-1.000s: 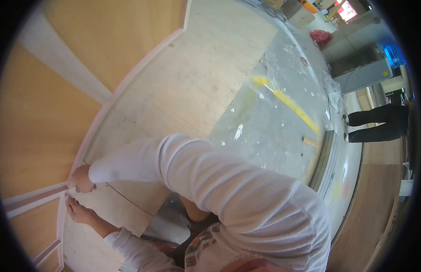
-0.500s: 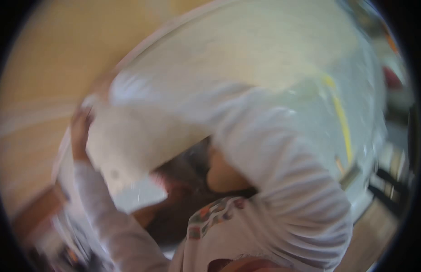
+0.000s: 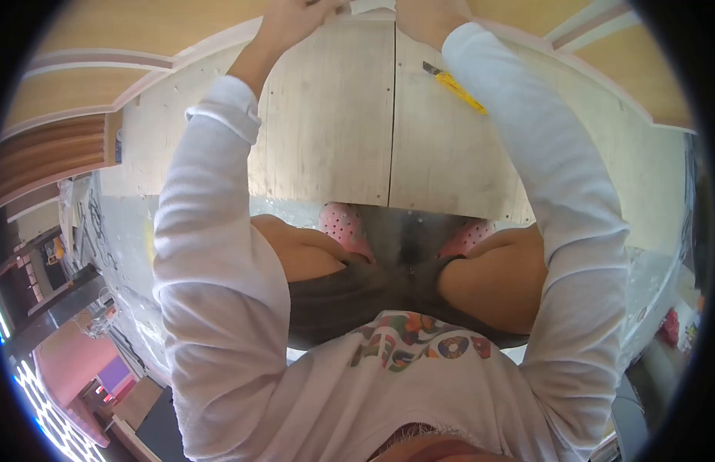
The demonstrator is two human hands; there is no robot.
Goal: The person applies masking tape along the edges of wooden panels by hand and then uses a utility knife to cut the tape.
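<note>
At the top edge of the view, my left hand [image 3: 294, 21] is bent over the pale strip along the base of the wooden panels, its fingers curled together; what they pinch is too small to make out. My right hand [image 3: 428, 18] lies against the same strip, a little to the right, with its fingertips hidden. A whitish piece [image 3: 371, 7] shows between the two hands. Below my right hand, a yellow cutter knife [image 3: 459, 91] with its dark blade end up-left lies on the pale boards [image 3: 327, 123], beside my right sleeve.
Yellowish panels [image 3: 519, 14] with pale frames stand along the top. A brown slatted panel [image 3: 57, 154] is at the left. Pink dotted shoes [image 3: 340, 223] and bent knees are below the boards' near edge. A red item [image 3: 668, 327] is at the right.
The view has swung round and become sharp. Both hands now show at the top centre instead of the left, and the yellow knife has come into clear view.
</note>
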